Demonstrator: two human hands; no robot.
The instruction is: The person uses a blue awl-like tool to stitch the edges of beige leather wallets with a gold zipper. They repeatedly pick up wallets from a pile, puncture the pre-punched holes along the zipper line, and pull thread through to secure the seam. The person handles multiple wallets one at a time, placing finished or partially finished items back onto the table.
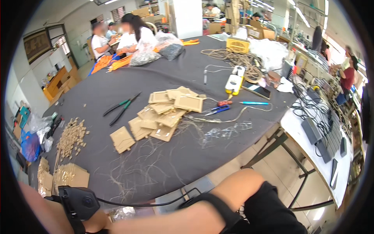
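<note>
Bare forearms cross the lower edge, partly blurred, and a black device with a cable is strapped near the left wrist. I cannot make out the fingers of my left hand or my right hand. Closest to the left arm are stacked tan panels. Above them lies a heap of small beige pieces. A loose pile of tan framed panels occupies the middle of the dark-covered table, beside green-handled pliers, blue scissors, a blue pen and tangled pale threads.
Cord coils, a yellow-white device and a phone lie at the back right. A white side table holds black adapters and cables. Co-workers handle orange material at the far end. Black-clothed leg shows below.
</note>
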